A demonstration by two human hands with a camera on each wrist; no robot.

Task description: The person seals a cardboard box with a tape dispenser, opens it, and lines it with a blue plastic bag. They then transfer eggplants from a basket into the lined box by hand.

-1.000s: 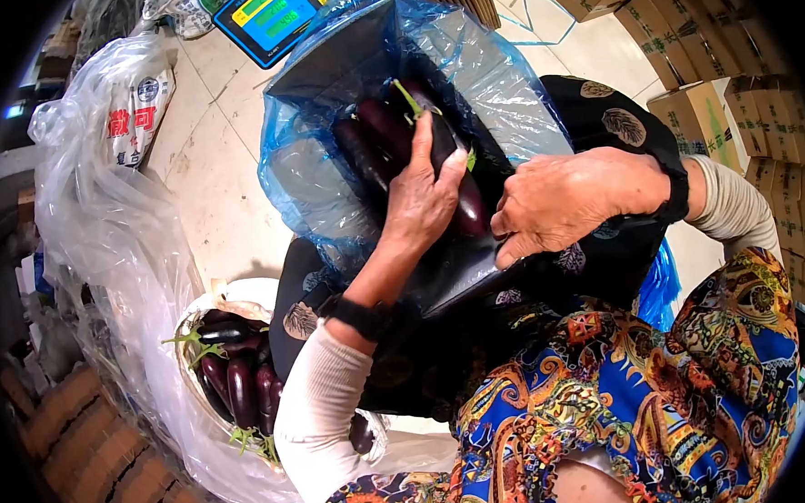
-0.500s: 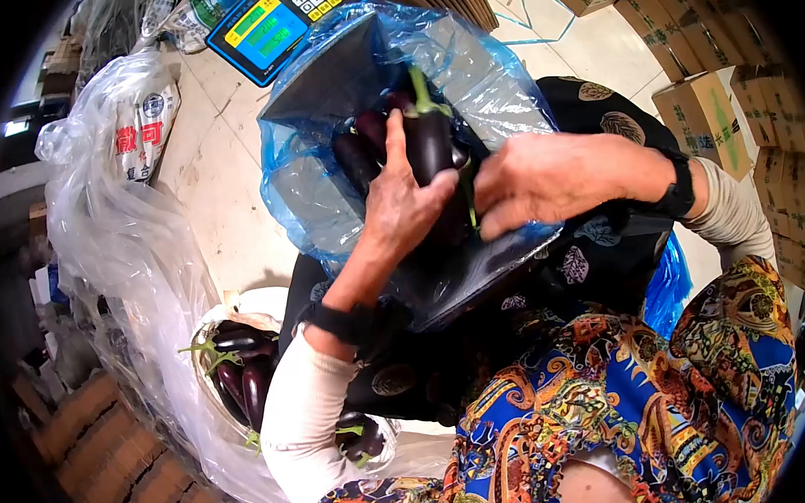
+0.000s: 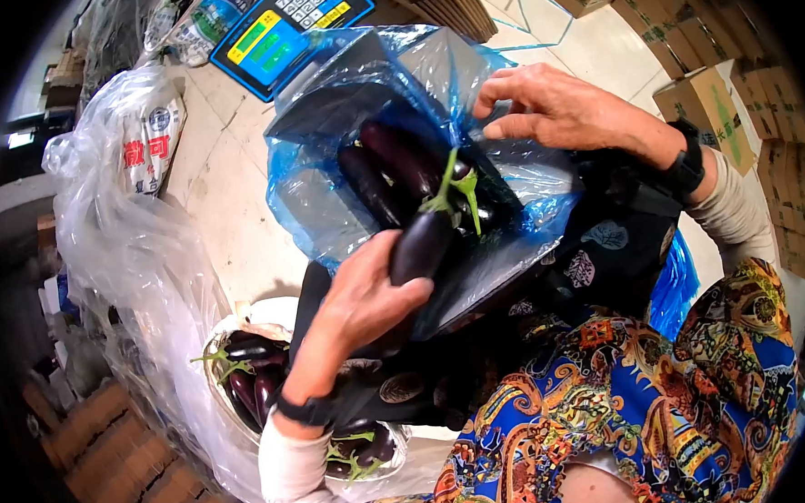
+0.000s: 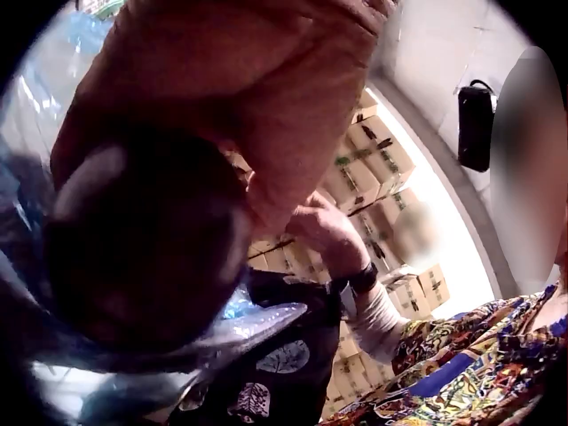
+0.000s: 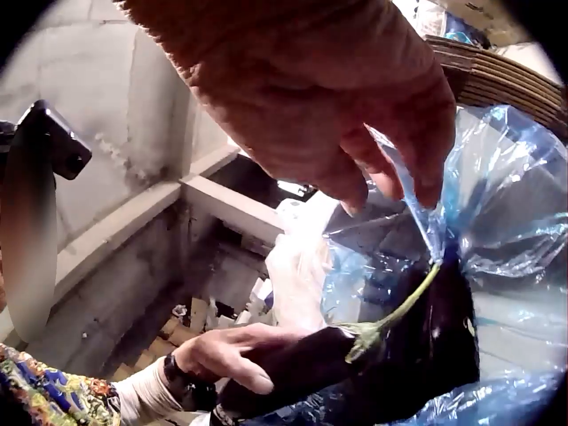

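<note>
My left hand (image 3: 364, 294) holds an eggplant (image 3: 423, 241) by its rounded lower end, over the near side of a box (image 3: 340, 109) lined with a blue plastic bag (image 3: 304, 197). The eggplant's green stem points away, up to the right. Several dark purple eggplants (image 3: 399, 156) lie inside the lining, one with a green stem showing. At the right rim, my right hand (image 3: 559, 107) has bent fingers, and in the right wrist view the blue film (image 5: 426, 217) rises in a fold between them. The held eggplant's round end (image 4: 142, 248) fills the left wrist view.
A white basket (image 3: 218, 389) with more eggplants stands at the lower left, beside clear plastic sheeting (image 3: 138, 238). Beyond the box are a blue scale display (image 3: 287, 39) and flattened cardboard (image 3: 435, 4). Stacked cartons (image 3: 714, 117) line the right side.
My left hand has drawn an eggplant from the box's middle towards the body. The right hand has moved from the near right corner up and away to the right rim.
</note>
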